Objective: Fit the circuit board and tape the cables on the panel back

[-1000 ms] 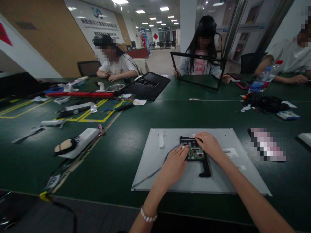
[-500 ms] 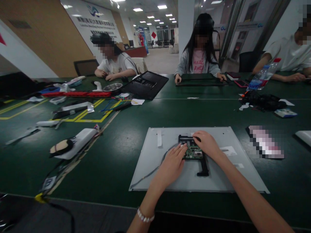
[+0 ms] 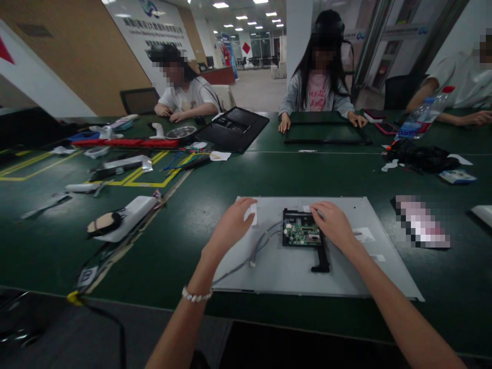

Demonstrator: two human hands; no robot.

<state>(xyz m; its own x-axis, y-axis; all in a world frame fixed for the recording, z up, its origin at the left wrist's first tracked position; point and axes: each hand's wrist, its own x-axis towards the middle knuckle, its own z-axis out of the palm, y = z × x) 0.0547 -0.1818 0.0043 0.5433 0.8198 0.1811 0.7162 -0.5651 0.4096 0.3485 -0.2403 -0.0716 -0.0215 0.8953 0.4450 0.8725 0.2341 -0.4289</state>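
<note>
Left hand: the left hand (image 3: 232,220) is spread, thumb well apart from the fingers, over the panel's far left corner beside a white strip (image 3: 252,214); I see nothing in its grip, and I cannot tell whether it touches the surface.
Right hand: the right hand (image 3: 333,221) bends at the bracket's far right corner, thumb and fingertips close together; whether they pinch the plastic or just rest on it, I cannot tell from here.
Board: the board (image 3: 302,234), a small green rectangle bristling with components, sits in the bracket, between the two hands, right of the panel's middle.
Bracket: the bracket (image 3: 323,260) is matte black plastic, with one leg running toward the wearer and ending in a short foot.
Cables: thin grey cables (image 3: 261,241) curve from the board's left side over the panel.
Panel: the panel (image 3: 269,279) is a flat, pale grey sheet with thin edges, lying on the table (image 3: 180,271), which is dark green and faintly glossy.
Bracelet: round, pale beads form the bracelet (image 3: 197,295) on the left wrist.
Across: a seated person (image 3: 317,95) has both hands at a hollow black frame (image 3: 326,141), slim and rectangular.
</note>
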